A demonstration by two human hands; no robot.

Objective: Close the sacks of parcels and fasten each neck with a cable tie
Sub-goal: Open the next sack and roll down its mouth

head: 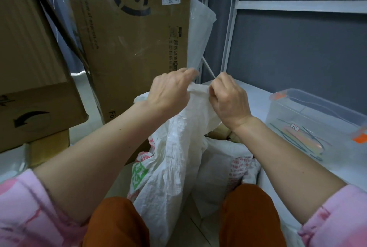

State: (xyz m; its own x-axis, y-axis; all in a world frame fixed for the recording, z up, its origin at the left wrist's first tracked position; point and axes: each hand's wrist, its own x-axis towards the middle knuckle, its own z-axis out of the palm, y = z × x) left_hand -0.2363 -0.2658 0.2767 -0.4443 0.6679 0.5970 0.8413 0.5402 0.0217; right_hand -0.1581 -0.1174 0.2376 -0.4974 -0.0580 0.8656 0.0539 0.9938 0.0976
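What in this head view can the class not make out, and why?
- Sack contents: head view, hidden by its cloth.
- Fingertips of left hand and right hand: curled into the sack's neck.
- Ties in the tub: blurred by its wall.
- Box label: too small.

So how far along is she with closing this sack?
Early. Nothing looks fastened yet. Both hands, left hand and right hand, grip the gathered top of the white sack, bunching its neck. No tie is on it; the cable ties lie in the clear bin at the right.
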